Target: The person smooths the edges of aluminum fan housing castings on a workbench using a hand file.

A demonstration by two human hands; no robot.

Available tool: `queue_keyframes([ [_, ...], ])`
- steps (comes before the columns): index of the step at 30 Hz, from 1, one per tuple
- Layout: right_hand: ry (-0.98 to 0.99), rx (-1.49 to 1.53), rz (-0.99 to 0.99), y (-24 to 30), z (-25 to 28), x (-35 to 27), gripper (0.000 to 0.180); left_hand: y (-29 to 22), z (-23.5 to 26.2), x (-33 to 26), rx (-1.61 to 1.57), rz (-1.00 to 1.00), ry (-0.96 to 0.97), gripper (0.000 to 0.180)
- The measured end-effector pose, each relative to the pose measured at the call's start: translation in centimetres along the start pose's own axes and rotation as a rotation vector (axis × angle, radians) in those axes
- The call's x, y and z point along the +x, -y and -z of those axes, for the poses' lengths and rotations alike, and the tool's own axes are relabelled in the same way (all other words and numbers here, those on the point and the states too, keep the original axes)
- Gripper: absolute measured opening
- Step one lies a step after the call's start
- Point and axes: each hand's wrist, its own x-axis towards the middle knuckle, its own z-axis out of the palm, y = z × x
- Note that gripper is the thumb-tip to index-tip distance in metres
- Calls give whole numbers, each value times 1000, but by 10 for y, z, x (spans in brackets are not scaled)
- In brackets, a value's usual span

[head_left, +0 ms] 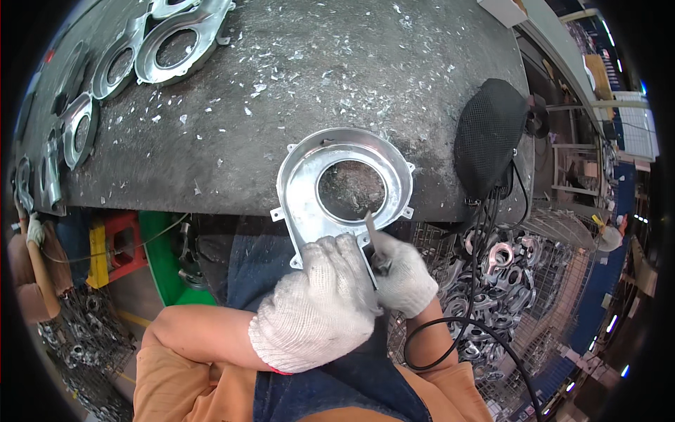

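Bench (302, 91): a wide, dark, worn top filling the upper half of the view, littered with bright metal shavings; its near edge runs just above the person's lap.
Castings row (176, 39): several ring-shaped metal castings lie along the bench's far-left side, curving down its left edge, well apart from the hands.
Bin (492, 295): a wire-mesh bin to the lower right, beside the person, piled with small ring-shaped metal parts.
Pad (489, 137): a black, mesh-covered oval thing on the bench's right edge, with black cables hanging from it down past the bin.
Casting (309, 190): a silvery housing with a large round hole in the middle and small lugs at its rim; it rests tilted at the bench's near edge, its upper part on the bench, its lower part overhanging toward the lap and held in the hands.
Left hand (316, 309): in a white knit glove, fingers closed over the casting's lower edge, clamped on it; it lies close against the right hand.
Right hand (404, 274): white-gloved too, wrapped tight round the dark handle of a tool, just right of the left hand and touching it.
Tool (370, 228): a slim metal blade rising from the right fist; its tip lies at the lower right rim of the casting's hole.
Other person (31, 232): a gloved hand and a forearm at the far left edge, well apart.
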Motion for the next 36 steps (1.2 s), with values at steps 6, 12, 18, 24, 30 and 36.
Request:
queue_keyframes([
  [6,676,406,13,-10,16,17,27,15,-8,-20,-85,-45,-38,50],
  [12,519,39,138,18,16,24,24,36,-7,-27,-64,-92,-23,46],
  [18,646,-285,127,35,9,13,23,36,-13,-35,-118,-38,41,47],
  [24,303,-135,192,21,-3,15,26,42,-9,-34,-114,-40,8,53],
  [30,458,-181,185,24,-14,-14,14,44,-5,-36,-124,92,48,48],
  [36,496,206,86,4,-1,-13,13,72,3,-39,-301,137,-194,37],
])
